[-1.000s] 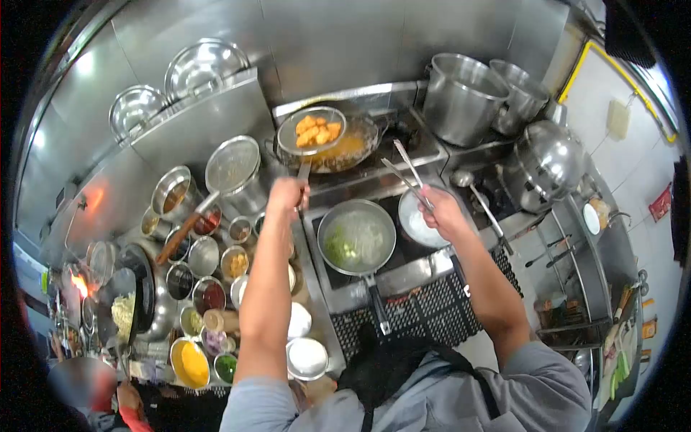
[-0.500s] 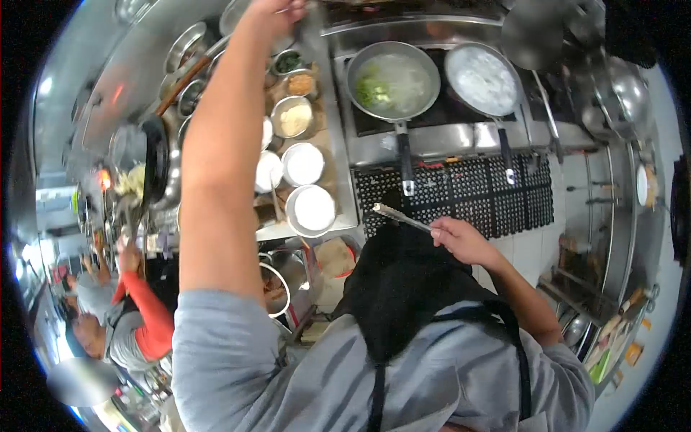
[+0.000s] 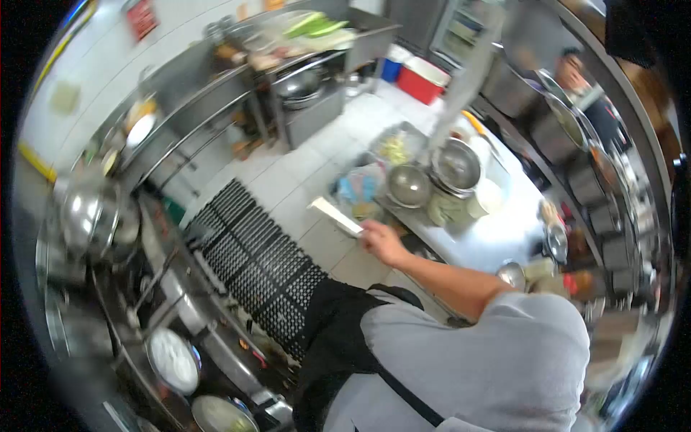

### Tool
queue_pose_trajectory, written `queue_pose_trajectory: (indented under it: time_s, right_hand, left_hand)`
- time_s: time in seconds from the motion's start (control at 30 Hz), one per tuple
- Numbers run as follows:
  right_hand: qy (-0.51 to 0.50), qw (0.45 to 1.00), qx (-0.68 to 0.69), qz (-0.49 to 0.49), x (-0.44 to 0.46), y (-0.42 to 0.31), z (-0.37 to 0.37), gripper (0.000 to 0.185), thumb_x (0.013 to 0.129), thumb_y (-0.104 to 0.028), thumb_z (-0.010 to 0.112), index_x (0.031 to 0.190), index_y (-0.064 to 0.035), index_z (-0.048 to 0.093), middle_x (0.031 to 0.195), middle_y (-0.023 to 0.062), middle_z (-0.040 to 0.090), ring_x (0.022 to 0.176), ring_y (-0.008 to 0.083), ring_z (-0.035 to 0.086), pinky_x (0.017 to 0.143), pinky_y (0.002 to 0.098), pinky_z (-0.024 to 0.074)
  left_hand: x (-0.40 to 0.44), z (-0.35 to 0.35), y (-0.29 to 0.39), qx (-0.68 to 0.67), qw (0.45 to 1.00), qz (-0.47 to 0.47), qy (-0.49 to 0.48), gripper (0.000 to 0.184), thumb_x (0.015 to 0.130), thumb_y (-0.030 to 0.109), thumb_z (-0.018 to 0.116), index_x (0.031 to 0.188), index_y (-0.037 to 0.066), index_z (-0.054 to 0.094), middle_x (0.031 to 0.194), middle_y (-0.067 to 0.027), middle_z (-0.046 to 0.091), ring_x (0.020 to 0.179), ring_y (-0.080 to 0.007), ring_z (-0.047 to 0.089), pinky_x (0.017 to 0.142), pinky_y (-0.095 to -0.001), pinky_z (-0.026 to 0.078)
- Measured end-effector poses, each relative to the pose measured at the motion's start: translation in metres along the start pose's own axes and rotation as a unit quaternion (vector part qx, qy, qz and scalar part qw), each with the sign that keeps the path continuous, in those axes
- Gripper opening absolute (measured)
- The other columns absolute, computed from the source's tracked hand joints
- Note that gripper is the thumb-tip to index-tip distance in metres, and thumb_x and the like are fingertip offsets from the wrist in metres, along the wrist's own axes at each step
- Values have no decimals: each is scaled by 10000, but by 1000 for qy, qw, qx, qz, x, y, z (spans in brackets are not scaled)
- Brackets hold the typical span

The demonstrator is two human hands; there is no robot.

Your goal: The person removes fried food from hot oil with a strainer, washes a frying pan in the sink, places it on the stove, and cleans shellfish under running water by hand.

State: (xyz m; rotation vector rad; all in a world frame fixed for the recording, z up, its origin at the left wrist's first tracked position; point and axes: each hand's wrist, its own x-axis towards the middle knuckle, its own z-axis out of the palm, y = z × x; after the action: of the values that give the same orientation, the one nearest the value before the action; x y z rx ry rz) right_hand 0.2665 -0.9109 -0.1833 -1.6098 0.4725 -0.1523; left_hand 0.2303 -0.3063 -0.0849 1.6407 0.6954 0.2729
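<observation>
My right hand (image 3: 383, 243) is closed around the end of the metal tongs (image 3: 336, 217), which point up and to the left above the tiled floor. Just beyond the tongs lies a blue and white plastic bag (image 3: 360, 187) at the corner of a steel worktable (image 3: 461, 241). Two metal bowls stand on that table, a smaller one (image 3: 409, 186) and a larger one (image 3: 456, 165), with a tray of chopped greens (image 3: 394, 147) beside them. My left hand is out of view.
A black perforated mat (image 3: 252, 252) covers the floor at left. On the stove at lower left are a pan with white contents (image 3: 173, 361) and another pan (image 3: 219, 415). A red bin (image 3: 423, 79) stands at the back. A person (image 3: 571, 72) is behind shelves of pots at upper right.
The view has swung right from the stove to the worktable. My right hand has moved with it, still holding the tongs. My left hand has left the view.
</observation>
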Motion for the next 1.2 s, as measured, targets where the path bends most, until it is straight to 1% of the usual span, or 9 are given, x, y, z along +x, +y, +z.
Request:
queue_pose_trajectory:
  time_s: [0.1, 0.23, 0.37, 0.5, 0.7, 0.87, 0.93, 1.07, 1.2]
  right_hand:
    - [348, 937, -2, -26, -89, 15, -112, 300, 930, -263, 464, 1009, 4, 578, 732, 44, 553, 653, 133, 498, 597, 295, 426]
    - [510, 821, -257, -31, -110, 10, -231, 88, 831, -104, 508, 841, -31, 559, 684, 88, 561, 567, 177, 542, 522, 337, 456]
    - [461, 853, -210, 127, -15, -77, -293, 203, 800, -164, 585, 924, -10, 630, 722, 170, 646, 617, 295, 605, 625, 408, 477]
    - [526, 770, -360, 26, 136, -65, -362, 346, 813, -311, 585, 757, 26, 643, 724, 192, 644, 648, 311, 621, 630, 411, 473]
    - [376, 905, -20, 200, 286, -45, -438, 287, 844, -365, 556, 777, -86, 557, 615, 61, 532, 563, 198, 553, 480, 330, 438]
    - [401, 863, -297, 83, 176, -59, -361, 467, 885, -479, 471, 835, -39, 618, 647, 124, 602, 519, 259, 587, 514, 417, 470]
    - [388, 864, -244, 209, 89, -61, -298, 573, 928, -489, 362, 849, 8, 637, 676, 184, 633, 552, 284, 627, 638, 423, 514]
    - [440, 862, 3, 251, 17, 43, -244, 534, 865, -513, 568, 1031, -6, 543, 738, 161, 609, 512, 275, 588, 509, 379, 511]
    - [521, 807, 236, 145, 43, 91, -250, 509, 874, -492, 556, 948, 12, 555, 811, 163, 595, 628, 257, 600, 514, 387, 506]
  left_hand:
    - [4, 58, -7, 26, 996, -8, -89, 543, 908, 311, 526, 1340, -11, 454, 1325, -158, 506, 1207, -257, 490, 1013, -362, 387]
    - [12, 101, -8, 59, 987, -14, -151, 530, 911, 307, 522, 1334, -6, 461, 1317, -155, 513, 1200, -257, 495, 1009, -364, 391]
    - [9, 106, -11, 68, 983, -18, -170, 517, 913, 303, 518, 1328, -2, 469, 1309, -152, 520, 1192, -256, 500, 1004, -367, 396]
    - [5, 97, -12, 70, 986, -27, -150, 504, 915, 298, 514, 1322, 2, 476, 1302, -149, 527, 1185, -256, 505, 1000, -369, 400]
    - [-4, 62, -17, 74, 993, -54, -79, 486, 919, 292, 508, 1313, 8, 487, 1290, -145, 538, 1174, -255, 512, 994, -373, 406]
    - [-6, 34, -22, 80, 994, -68, -28, 471, 922, 287, 503, 1305, 13, 497, 1280, -141, 547, 1165, -255, 519, 988, -376, 411]
    - [-4, 24, -25, 77, 994, -73, -13, 465, 923, 285, 501, 1302, 15, 500, 1276, -140, 550, 1161, -254, 521, 986, -377, 413]
    - [-1, 1, -32, 73, 994, -75, 20, 453, 926, 280, 497, 1296, 19, 508, 1269, -137, 558, 1154, -254, 526, 982, -380, 418]
    - [5, -59, -37, 63, 992, -72, 85, 442, 928, 276, 493, 1290, 23, 515, 1261, -134, 565, 1147, -253, 531, 978, -383, 422]
